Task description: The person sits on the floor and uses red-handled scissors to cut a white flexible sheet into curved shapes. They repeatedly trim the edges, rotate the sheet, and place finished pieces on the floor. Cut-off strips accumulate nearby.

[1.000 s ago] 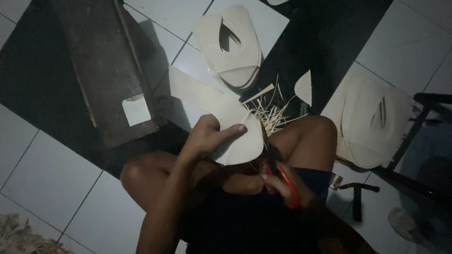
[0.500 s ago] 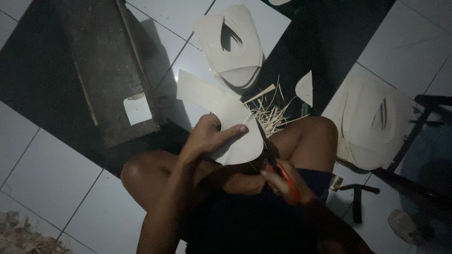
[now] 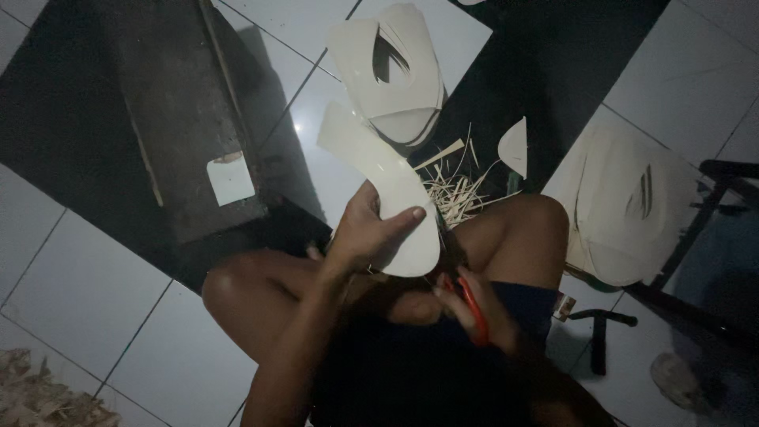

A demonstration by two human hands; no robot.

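Left hand (image 3: 368, 237) grasps a cream curved sheet (image 3: 379, 186) above the knees, right hand (image 3: 466, 304) clenched on red scissors (image 3: 472, 304) at its near edge, trimming seemingly midway; strips (image 3: 455, 194) and cut pieces (image 3: 395, 71) lie beyond.

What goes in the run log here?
left hand: holds cream cut-out sheet | right hand: red-handled scissors at sheet's edge

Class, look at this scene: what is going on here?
A person sits on a tiled floor. The left hand holds up a curved cream sheet piece, while the right hand grips red-handled scissors at its lower edge. Thin offcut strips lie ahead, with stacks of cut cream pieces beyond and at right.
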